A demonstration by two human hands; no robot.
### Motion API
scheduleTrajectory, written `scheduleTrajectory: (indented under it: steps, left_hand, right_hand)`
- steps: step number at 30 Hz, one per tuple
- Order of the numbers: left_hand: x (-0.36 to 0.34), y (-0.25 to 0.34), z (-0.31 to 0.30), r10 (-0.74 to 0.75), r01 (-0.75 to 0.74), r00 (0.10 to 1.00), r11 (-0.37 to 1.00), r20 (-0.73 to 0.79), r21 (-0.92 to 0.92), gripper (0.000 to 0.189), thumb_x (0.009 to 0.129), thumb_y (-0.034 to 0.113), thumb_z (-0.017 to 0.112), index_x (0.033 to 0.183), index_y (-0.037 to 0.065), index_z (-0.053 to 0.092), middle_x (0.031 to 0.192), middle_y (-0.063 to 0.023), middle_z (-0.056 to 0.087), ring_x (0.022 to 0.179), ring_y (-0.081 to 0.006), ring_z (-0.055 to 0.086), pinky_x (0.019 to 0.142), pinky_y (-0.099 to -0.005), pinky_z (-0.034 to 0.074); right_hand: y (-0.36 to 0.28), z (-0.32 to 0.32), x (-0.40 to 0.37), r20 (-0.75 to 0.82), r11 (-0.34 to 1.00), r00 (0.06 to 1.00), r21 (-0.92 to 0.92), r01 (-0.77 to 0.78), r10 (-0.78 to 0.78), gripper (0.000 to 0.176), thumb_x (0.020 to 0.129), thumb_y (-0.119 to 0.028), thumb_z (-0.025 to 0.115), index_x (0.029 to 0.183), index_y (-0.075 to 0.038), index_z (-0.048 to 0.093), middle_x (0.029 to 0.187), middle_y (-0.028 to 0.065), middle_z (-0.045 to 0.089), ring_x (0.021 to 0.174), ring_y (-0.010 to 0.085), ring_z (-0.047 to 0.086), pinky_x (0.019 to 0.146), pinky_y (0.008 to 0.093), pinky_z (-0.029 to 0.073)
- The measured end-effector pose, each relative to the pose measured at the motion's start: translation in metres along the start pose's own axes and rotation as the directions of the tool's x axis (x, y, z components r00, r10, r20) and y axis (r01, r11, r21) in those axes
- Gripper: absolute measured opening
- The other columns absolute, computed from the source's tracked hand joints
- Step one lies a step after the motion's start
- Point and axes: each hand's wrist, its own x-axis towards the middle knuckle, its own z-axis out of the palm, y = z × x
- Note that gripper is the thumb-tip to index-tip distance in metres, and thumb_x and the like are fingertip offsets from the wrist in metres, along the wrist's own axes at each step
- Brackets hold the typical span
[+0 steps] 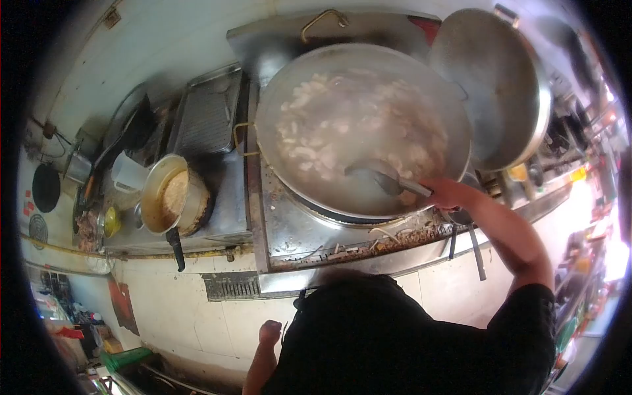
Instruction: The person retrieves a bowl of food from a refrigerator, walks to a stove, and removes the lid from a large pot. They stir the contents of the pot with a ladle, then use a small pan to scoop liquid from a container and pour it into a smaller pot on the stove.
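Observation:
My right hand (454, 195) is wrapped round the handle of a large metal ladle (390, 182) at the near right rim of a wide wok (276, 168). The ladle's head dips partly into cloudy, steaming liquid, so its full shape is hidden. Many pale chunks of food (322, 158), perhaps meat, lie in the liquid, mostly toward the far and left sides. Low beside my body, away from the stove, my left hand (270, 332) is loosely curled, with nothing seen in it.
A big round metal lid or pan (490, 92) leans at the back right. Left of the wok, a pot (187, 204) with a black handle holds something brownish, near a white jug (129, 172) and a rack tray (209, 112). Scraps line the stove's front edge (342, 258).

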Motion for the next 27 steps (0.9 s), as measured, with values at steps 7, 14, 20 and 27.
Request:
scheduleTrajectory:
  steps: [7, 14, 20, 27]
  left_hand:
    - [0.025, -0.019, -0.006, -0.1, 0.09, 0.993, 0.985, -0.062, -0.145, 0.008, 0.059, 0.01, 0.059, 0.06, 0.01, 0.051, 0.072, -0.0107, 0.058, 0.073, -0.0302, 0.057, 0.062, -0.0414, 0.048]
    - [0.0, -0.003, -0.003, -0.011, 0.011, 1.0, 1.0, -0.001, 0.024, 0.006, 0.064, 0.011, 0.057, 0.059, 0.012, 0.055, 0.066, -0.0091, 0.057, 0.068, -0.0277, 0.058, 0.058, -0.0396, 0.048]
    - [-0.026, 0.018, -0.013, -0.106, 0.071, 0.987, 0.96, -0.118, -0.27, 0.004, 0.066, 0.013, 0.057, 0.062, 0.012, 0.057, 0.068, -0.0089, 0.058, 0.069, -0.0272, 0.057, 0.059, -0.0393, 0.048]
    - [-0.004, 0.02, -0.024, -0.142, 0.115, 0.987, 0.951, -0.075, -0.285, 0.005, 0.064, 0.007, 0.054, 0.064, 0.012, 0.057, 0.07, -0.0085, 0.058, 0.075, -0.0284, 0.057, 0.062, -0.0404, 0.048]
  right_hand:
    - [0.072, 0.004, 0.022, -0.173, 0.824, 0.963, -0.562, 0.074, -0.205, 0.045, 0.076, -0.013, 0.053, 0.121, -0.011, 0.046, 0.076, 0.0141, 0.062, 0.062, 0.0248, 0.061, 0.051, 0.0375, 0.048]
    - [0.082, -0.01, 0.043, -0.504, 0.568, 0.862, -0.728, -0.384, -0.064, 0.046, 0.075, -0.016, 0.054, 0.119, -0.007, 0.048, 0.09, 0.0138, 0.063, 0.084, 0.0292, 0.062, 0.073, 0.0361, 0.051]
    - [0.073, -0.041, 0.036, -0.382, 0.689, 0.897, -0.712, -0.132, -0.224, 0.04, 0.078, -0.015, 0.052, 0.117, -0.003, 0.051, 0.117, 0.0252, 0.049, 0.091, 0.0295, 0.061, 0.076, 0.0364, 0.05]
    - [-0.008, -0.025, 0.001, -0.122, 0.972, 0.984, -0.213, 0.101, -0.129, 0.044, 0.073, -0.017, 0.059, 0.113, -0.002, 0.05, 0.1, 0.0203, 0.058, 0.092, 0.0329, 0.057, 0.079, 0.0405, 0.045]
